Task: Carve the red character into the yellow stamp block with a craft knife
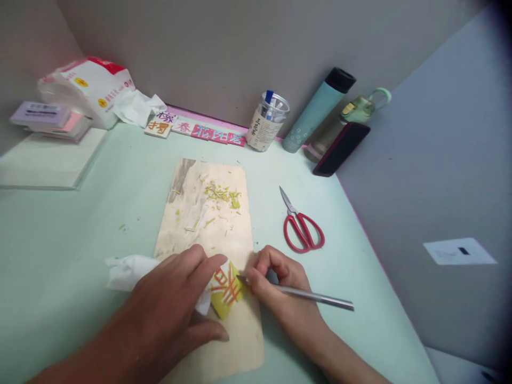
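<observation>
A small square yellow carving block [226, 304] with a red-orange character lies on the wooden board [224, 346]. My left hand [182, 298] holds it at its left side, thumb towards me and fingers on the far side; part of the block is hidden. A crumpled white tissue [130, 272] is partly under that hand. My right hand [282, 277] grips a silver-handled craft knife [320, 298] like a pen. Its dark tip meets the block's right part, near the character. Yellow shavings [224, 196] lie scattered farther up the board.
Red-handled scissors [298, 229] lie right of the board. Along the back wall are a tissue pack [90, 88], carved tiles [202, 132], a pen jar [264, 125], a teal bottle [314, 114], a green-lidded bottle [356, 109] and a leaning phone [342, 149]. Stacked blocks [40, 114] sit at left.
</observation>
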`<state>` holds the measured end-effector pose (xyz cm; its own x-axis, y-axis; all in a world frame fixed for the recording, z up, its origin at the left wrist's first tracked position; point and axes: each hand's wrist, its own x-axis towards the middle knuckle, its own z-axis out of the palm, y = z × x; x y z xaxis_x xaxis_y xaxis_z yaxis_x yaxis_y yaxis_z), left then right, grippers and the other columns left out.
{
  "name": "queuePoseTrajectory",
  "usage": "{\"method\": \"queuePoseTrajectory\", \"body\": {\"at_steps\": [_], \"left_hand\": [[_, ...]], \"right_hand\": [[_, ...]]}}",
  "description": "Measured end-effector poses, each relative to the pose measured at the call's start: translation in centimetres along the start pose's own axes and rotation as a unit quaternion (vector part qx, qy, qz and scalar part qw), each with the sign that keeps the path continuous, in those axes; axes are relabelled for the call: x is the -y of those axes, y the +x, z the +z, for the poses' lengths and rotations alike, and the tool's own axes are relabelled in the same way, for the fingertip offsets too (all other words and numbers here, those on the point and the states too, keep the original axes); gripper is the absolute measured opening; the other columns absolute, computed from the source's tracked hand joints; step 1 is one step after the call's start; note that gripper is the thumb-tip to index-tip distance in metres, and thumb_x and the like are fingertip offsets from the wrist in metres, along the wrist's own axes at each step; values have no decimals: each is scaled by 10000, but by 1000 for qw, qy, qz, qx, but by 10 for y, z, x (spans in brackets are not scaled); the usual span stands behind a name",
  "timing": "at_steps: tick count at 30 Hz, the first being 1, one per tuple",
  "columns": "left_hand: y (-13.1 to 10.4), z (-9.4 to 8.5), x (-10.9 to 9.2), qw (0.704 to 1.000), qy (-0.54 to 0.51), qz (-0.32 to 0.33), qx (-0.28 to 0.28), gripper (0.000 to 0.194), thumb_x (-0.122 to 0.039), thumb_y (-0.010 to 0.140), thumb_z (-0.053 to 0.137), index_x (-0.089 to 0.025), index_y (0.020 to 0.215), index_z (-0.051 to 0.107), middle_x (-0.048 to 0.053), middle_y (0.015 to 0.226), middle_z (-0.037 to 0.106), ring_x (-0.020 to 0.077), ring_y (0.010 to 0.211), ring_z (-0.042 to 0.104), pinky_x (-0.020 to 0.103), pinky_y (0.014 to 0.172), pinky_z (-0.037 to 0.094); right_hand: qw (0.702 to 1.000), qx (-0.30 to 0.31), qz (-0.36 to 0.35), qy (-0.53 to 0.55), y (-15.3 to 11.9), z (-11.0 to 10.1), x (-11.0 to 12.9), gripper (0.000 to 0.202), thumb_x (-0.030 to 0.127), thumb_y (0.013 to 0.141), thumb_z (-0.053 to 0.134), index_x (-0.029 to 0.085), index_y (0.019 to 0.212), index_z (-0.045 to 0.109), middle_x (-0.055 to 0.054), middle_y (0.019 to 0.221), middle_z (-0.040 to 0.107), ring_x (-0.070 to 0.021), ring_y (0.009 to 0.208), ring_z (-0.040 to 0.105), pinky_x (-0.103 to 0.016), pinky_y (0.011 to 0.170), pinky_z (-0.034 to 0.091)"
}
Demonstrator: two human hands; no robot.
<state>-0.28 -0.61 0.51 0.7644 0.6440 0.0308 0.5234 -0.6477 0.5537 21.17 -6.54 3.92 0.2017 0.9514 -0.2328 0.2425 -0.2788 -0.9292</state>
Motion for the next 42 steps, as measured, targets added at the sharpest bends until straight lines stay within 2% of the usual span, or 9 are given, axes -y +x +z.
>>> {"method": "queuePoseTrajectory", "body": {"at_steps": [7,17,21,26,31,33,36,39,42], "left_hand": [[5,2,-5,999,7,-2,-46,562,-203,754,799,-292,1271,595,1,998,676,261,867,675,360,722,493],[15,-4,-18,998,-22,-55,8,437,-196,716,853,-217,1119,686,68,1010,739,321,919,709,470,801,573],[16,-9,-21,995,-33,-80,47,273,-264,793,801,-227,1044,700,64,985,721,321,913,690,492,803,578],[14,-9,-19,996,-41,-70,25,226,-314,851,742,-241,1060,695,58,987,719,303,915,684,461,818,577],[16,-8,-20,997,-44,-64,29,226,-242,834,726,-215,1056,695,67,960,716,316,906,696,492,813,582],[15,-8,-18,997,-34,-58,28,262,-239,808,761,-208,1059,692,69,968,715,324,911,699,489,807,581],[13,-8,-13,999,-43,-26,13,370,-280,821,791,-223,1165,667,57,1033,713,310,938,699,449,808,574],[10,-7,-9,998,-65,9,-16,379,-246,953,631,-300,1326,589,18,1064,696,248,910,689,367,769,549],[10,-6,-6,997,-61,40,-6,374,-166,1009,443,-328,1310,596,8,1007,668,212,843,665,311,701,508]], "right_hand": [[999,-1,5,33,0,3,0,273,307,824,643,246,654,439,35,645,515,-149,639,422,-281,584,353],[999,-31,-7,6,-8,13,-1,272,274,852,597,254,656,409,30,657,504,-152,630,437,-279,562,364],[987,-57,-123,-89,-14,18,-7,280,196,898,564,255,691,385,13,677,531,-174,654,489,-317,619,396],[918,-82,-323,-215,-17,23,-14,286,29,885,517,249,781,367,40,656,485,-159,601,443,-365,681,358],[851,-55,-404,-331,-13,18,-15,322,1,840,546,258,787,361,47,629,474,-162,580,399,-367,670,337],[845,-27,-417,-333,-11,13,-12,320,-2,834,558,257,787,376,52,633,484,-157,583,404,-363,692,360],[901,-11,-351,-256,-8,5,-7,289,34,874,539,251,755,390,50,639,499,-152,595,441,-347,694,387],[975,2,-173,-137,-5,0,-2,272,165,909,565,251,702,413,32,654,517,-164,639,489,-306,620,393],[996,15,-60,-63,-4,-1,-1,252,252,887,590,254,687,438,31,654,509,-161,630,464,-282,553,367]]}}
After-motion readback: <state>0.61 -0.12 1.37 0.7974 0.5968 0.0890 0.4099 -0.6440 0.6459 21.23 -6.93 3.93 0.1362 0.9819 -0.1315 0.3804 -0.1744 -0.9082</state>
